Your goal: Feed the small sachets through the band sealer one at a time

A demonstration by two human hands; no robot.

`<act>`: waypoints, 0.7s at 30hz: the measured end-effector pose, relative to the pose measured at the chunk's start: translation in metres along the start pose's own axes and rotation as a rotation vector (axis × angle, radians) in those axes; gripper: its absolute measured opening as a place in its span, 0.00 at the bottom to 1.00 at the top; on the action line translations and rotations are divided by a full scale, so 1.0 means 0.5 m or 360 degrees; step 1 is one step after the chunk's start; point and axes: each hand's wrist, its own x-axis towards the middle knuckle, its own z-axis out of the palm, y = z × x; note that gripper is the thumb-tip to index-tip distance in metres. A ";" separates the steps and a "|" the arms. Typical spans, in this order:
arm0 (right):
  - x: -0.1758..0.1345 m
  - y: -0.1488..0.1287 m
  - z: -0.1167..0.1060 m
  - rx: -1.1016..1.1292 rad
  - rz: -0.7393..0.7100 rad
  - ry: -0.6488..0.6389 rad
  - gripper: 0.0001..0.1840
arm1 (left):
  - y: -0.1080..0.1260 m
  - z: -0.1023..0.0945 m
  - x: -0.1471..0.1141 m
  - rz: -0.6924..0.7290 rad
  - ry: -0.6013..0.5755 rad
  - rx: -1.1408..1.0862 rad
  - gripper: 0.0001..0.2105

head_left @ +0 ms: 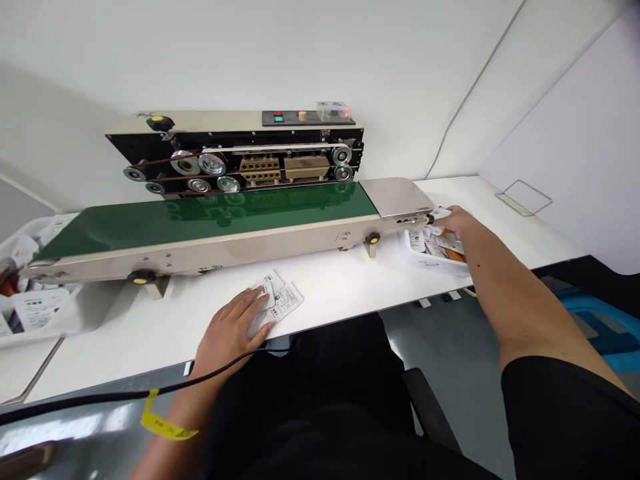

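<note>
My left hand [237, 323] lies over a few white printed packets [287, 300] at the front edge of the table, its fingers on top and its thumb along their near side. The packets overlap, fanned out to the right of the fingers. At the right end of the sealing machine, my right hand [454, 221] reaches over a white bin [443, 265] filled with white and orange packets [443, 243]. A white packet [440, 213] is pinched at its fingers, which are partly hidden behind the machine's end.
A band sealing machine [230, 247] with a green conveyor belt [210, 217] runs along the table. Another white bin [95, 307] of packets stands under its left end. A black cable [100, 398] with a yellow tag crosses my left forearm. A blue stool [600, 320] is at right.
</note>
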 end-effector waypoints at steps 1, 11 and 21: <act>-0.006 -0.005 -0.004 0.0074 0.0095 -0.0024 0.31 | 0.000 0.000 0.000 -0.0005 0.0000 -0.0003 0.29; -0.037 -0.032 -0.041 0.0495 0.0489 0.0232 0.36 | 0.002 0.001 -0.002 0.0002 0.0012 0.0020 0.29; -0.171 -0.051 -0.093 0.0647 -0.0151 0.1044 0.34 | 0.004 0.004 -0.002 0.0010 0.0051 -0.0003 0.27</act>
